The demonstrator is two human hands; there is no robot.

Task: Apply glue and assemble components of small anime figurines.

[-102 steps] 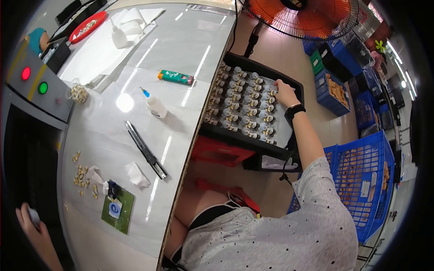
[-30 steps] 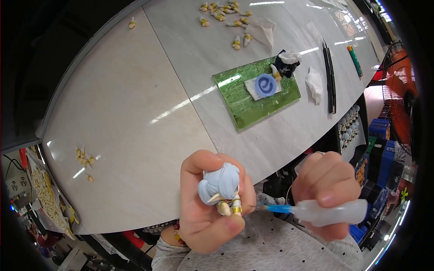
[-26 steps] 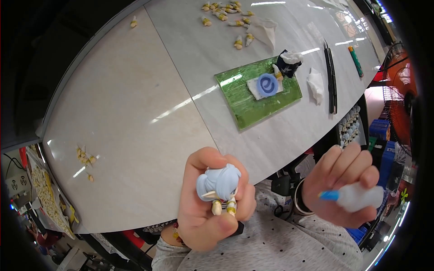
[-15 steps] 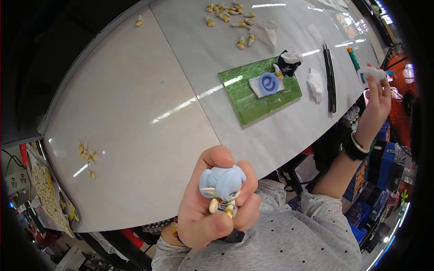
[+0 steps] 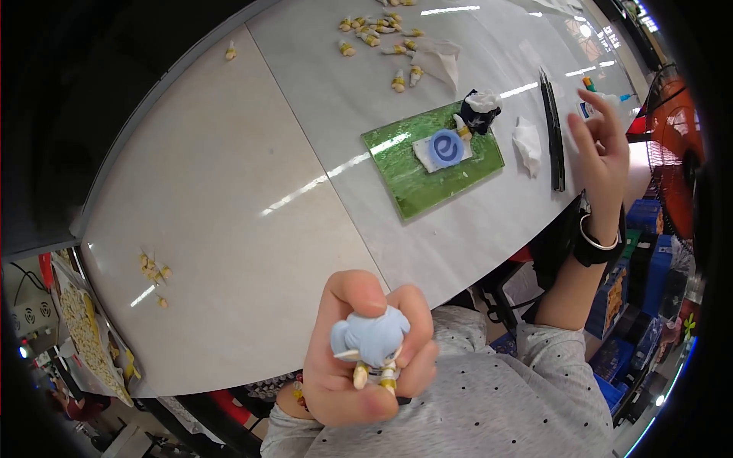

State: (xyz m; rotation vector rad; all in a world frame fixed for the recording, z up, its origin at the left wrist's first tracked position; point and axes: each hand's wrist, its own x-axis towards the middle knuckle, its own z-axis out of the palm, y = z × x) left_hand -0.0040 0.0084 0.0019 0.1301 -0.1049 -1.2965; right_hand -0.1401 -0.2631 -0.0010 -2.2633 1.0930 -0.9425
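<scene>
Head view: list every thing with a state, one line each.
figurine: clenched in left hand, off the table.
right hand: open, fingers spread, above the table edge.
glue bottle: lying on the table, beside the right hand.
green plate: flat on the table.
utility knife: lying flat.

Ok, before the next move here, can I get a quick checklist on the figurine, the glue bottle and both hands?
1. Figurine gripped in left hand: ok.
2. Right hand empty, fingers spread: ok.
3. Glue bottle on the table, apart from the right hand: ok.
4. Bottle capped: cannot tell.
5. Glued joint on the figurine set: cannot tell.
6. Green mat uncovered by either hand: ok.
</scene>
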